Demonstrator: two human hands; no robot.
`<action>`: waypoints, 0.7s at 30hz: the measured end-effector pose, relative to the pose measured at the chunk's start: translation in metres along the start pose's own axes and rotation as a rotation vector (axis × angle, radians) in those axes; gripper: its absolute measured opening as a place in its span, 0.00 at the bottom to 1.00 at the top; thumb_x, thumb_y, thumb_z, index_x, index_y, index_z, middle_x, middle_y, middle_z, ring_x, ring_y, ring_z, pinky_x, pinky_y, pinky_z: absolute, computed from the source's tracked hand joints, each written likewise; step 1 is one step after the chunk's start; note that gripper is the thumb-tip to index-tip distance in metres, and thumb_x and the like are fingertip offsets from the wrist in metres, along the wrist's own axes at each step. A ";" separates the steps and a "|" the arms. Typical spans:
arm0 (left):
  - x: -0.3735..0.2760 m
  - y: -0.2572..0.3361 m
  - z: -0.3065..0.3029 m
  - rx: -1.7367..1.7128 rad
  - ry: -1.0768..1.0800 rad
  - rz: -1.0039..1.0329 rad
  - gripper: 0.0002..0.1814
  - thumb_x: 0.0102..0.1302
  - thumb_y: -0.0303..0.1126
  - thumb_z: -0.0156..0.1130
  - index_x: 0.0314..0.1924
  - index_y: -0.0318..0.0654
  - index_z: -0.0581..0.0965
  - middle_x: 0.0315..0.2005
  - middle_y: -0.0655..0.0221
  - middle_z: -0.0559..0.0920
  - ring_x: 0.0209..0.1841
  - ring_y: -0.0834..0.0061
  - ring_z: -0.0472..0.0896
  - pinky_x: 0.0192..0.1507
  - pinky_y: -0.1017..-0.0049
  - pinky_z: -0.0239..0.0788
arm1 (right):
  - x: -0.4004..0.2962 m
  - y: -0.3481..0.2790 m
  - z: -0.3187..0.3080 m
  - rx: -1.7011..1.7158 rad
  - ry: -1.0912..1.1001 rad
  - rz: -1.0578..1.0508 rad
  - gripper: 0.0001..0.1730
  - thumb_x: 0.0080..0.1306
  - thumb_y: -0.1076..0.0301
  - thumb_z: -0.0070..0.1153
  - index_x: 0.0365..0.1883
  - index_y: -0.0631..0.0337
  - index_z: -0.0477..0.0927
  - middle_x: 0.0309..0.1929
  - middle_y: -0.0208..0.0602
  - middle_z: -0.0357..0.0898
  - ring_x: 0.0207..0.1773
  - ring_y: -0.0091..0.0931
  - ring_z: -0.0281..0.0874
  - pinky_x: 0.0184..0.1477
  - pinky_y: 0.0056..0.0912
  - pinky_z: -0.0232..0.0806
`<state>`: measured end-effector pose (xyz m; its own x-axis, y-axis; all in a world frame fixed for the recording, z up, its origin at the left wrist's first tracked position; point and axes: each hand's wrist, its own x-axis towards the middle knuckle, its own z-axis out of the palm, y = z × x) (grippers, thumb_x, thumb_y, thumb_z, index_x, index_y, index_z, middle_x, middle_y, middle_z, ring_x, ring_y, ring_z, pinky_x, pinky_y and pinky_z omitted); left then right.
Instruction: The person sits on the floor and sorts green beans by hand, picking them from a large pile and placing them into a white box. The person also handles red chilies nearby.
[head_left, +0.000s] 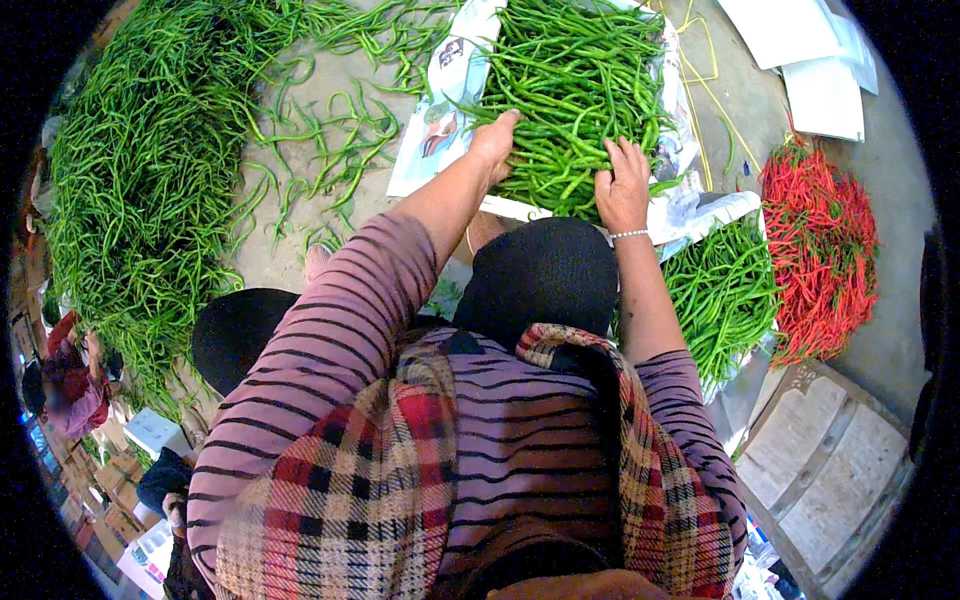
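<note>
Long green chili peppers (577, 90) fill a box lined with printed paper (469, 71) in front of me. My left hand (496, 146) rests against the peppers at the box's left side, thumb pointing up and fingers partly hidden. At the right side, my right hand (625, 176), with a beaded bracelet at the wrist, lies on the peppers with its fingertips among them. Whether either hand grips any peppers, I cannot tell. A second paper-lined box of green chilies (720, 300) stands to the right of my knee.
A large heap of green chilies (150, 172) covers the floor at left, with loose ones (352, 142) beside it. Red chilies (821, 255) lie piled at right, near white sheets (821, 97), yellow strapping (701, 82) and a wooden board (825, 465). Another person (71, 382) is at far left.
</note>
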<state>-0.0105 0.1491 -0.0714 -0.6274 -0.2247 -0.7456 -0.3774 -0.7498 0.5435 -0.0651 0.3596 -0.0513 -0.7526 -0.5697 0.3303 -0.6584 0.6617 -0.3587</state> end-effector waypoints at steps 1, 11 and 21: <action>0.003 0.003 0.000 -0.143 -0.057 0.008 0.23 0.64 0.47 0.57 0.52 0.40 0.73 0.44 0.54 0.76 0.40 0.57 0.75 0.40 0.53 0.71 | 0.004 -0.002 -0.001 -0.024 -0.012 -0.007 0.27 0.55 0.74 0.50 0.56 0.60 0.72 0.60 0.52 0.67 0.65 0.48 0.60 0.67 0.44 0.53; -0.081 0.022 -0.076 0.005 -0.181 0.062 0.27 0.65 0.37 0.60 0.56 0.27 0.65 0.49 0.47 0.74 0.51 0.55 0.76 0.56 0.63 0.68 | -0.043 -0.030 -0.058 0.049 0.018 -0.101 0.27 0.54 0.69 0.61 0.54 0.62 0.72 0.48 0.49 0.75 0.53 0.43 0.72 0.56 0.43 0.63; -0.087 0.031 -0.077 1.141 0.148 1.351 0.12 0.60 0.29 0.61 0.44 0.36 0.75 0.36 0.63 0.80 0.38 0.61 0.79 0.43 0.67 0.72 | -0.019 -0.054 0.034 0.058 -0.263 -0.167 0.17 0.58 0.59 0.57 0.43 0.55 0.77 0.31 0.39 0.81 0.35 0.35 0.80 0.35 0.42 0.72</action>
<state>0.0852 0.0976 -0.0195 -0.8360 -0.3575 0.4163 0.0200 0.7383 0.6742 -0.0156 0.3186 -0.0680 -0.6070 -0.7796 0.1542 -0.7671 0.5240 -0.3700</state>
